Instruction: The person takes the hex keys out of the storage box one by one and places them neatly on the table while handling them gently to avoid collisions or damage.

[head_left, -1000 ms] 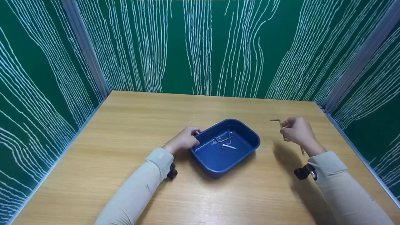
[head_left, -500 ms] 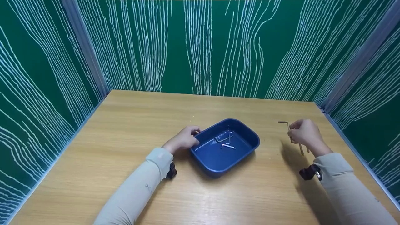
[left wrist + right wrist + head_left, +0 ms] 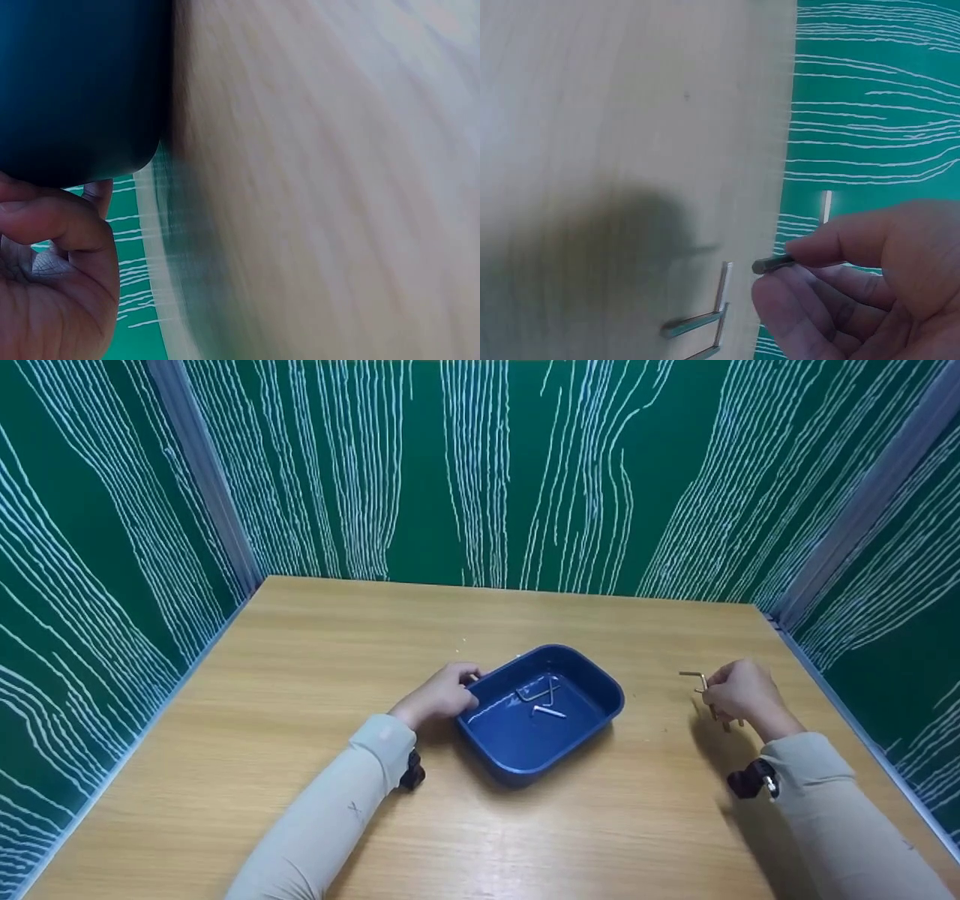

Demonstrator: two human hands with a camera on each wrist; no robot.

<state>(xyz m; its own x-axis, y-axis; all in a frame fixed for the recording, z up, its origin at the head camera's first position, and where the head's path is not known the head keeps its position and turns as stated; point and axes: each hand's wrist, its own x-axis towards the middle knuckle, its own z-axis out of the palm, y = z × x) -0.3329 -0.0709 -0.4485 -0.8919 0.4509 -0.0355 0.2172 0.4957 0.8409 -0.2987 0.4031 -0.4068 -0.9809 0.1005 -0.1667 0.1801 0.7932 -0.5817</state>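
Note:
My left hand holds the left edge of a deep blue plastic bin, its curled fingers up against the wall in the left wrist view. Inside the bin lie several metal hex keys, some crossing each other. Off to the bin's right, my right hand pinches an L-shaped hex key between thumb and fingertips; its short arm points left in the head view. Below that hand, loose hex keys lie on the table, mostly covered by the hand in the head view.
The wooden table spreads under both hands. Green walls with white wavy lines rise along its back and sides. Small dark wrist cameras stick out beneath both sleeves.
My right hand has moved right and lower with the hex key, closer to the loose ones on the table. My left hand and the bin stay nearly where they were.

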